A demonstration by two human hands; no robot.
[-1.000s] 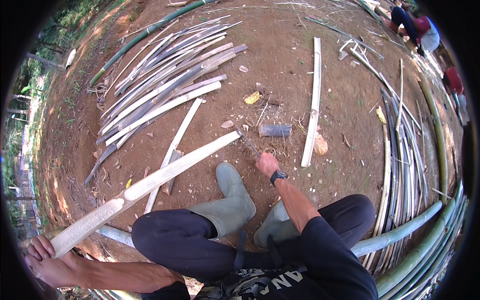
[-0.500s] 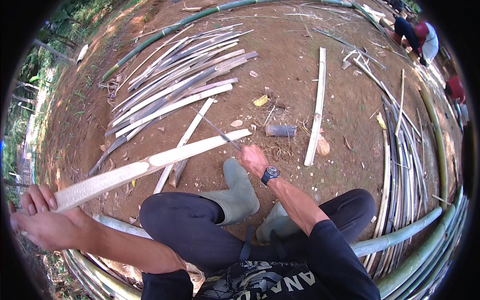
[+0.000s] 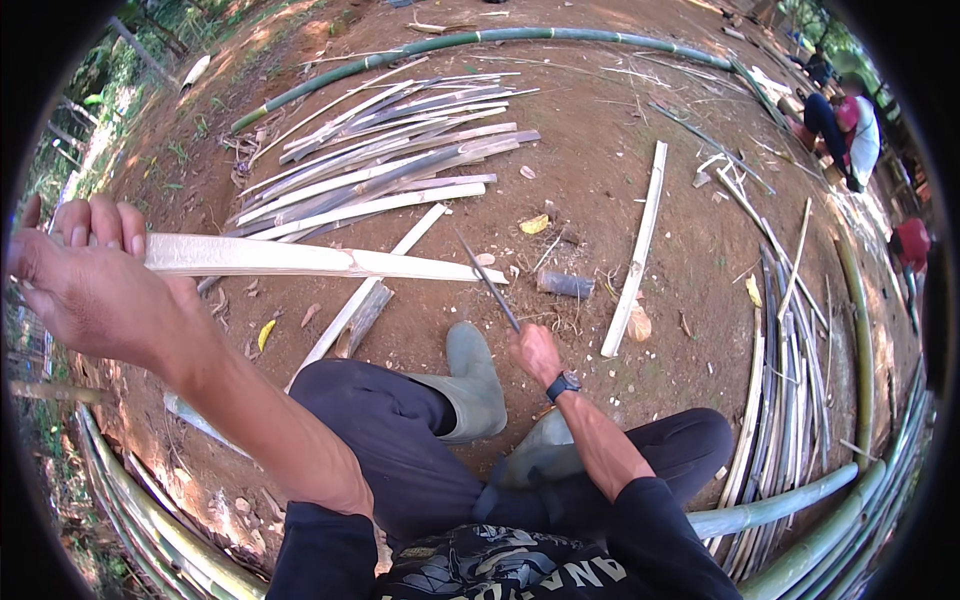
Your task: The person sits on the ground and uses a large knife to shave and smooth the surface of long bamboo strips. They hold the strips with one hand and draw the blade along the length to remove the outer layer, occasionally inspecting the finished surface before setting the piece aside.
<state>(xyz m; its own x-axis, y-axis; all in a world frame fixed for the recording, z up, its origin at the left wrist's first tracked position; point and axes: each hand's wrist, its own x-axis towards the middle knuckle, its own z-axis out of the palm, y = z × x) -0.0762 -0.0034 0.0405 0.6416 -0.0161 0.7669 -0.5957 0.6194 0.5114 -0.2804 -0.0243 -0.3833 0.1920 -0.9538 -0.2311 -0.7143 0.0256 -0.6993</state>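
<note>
My left hand, raised at the far left, is closed around one end of a pale split bamboo strip. The strip reaches almost level to the middle of the view. In front of my knees, my right hand is wrapped around a long, narrow knife, its handle mostly hidden. The blade points away from me and to the left, crossing the strip's far tip in view; I cannot tell whether they touch. Below the strip, a short bamboo piece leans by another pale strip.
Many split strips lie piled at far left, with a green pole beyond. A dark bamboo stub and a pale strip lie ahead. Strips and poles lie right. A person crouches at far right.
My left hand has risen, bringing the strip closer to level. My right hand has moved slightly right and nearer me, and the knife blade points more steeply away.
</note>
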